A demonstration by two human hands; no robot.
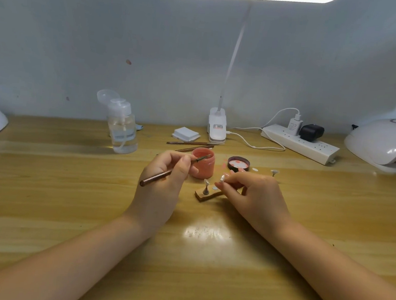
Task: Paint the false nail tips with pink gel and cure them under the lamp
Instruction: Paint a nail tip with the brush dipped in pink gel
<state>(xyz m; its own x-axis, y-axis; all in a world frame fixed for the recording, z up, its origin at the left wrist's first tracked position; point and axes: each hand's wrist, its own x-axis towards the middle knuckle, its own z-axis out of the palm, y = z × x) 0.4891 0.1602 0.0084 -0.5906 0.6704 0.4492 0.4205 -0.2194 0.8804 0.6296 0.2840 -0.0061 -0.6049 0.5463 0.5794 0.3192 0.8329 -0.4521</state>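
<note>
Two hands work: the left hand (164,171) grips a slim brown brush (166,174), bristles hidden in the pink gel jar (203,163). The right hand (253,192) pinches a small pale nail tip (222,177), its stick hidden.

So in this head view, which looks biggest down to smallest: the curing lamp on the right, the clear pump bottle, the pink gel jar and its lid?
1. Curing lamp, partly cut off by the frame edge
2. Pump bottle
3. Pink gel jar
4. Lid

The lamp and the bottle stand farther back, so their lead is safe.
</note>
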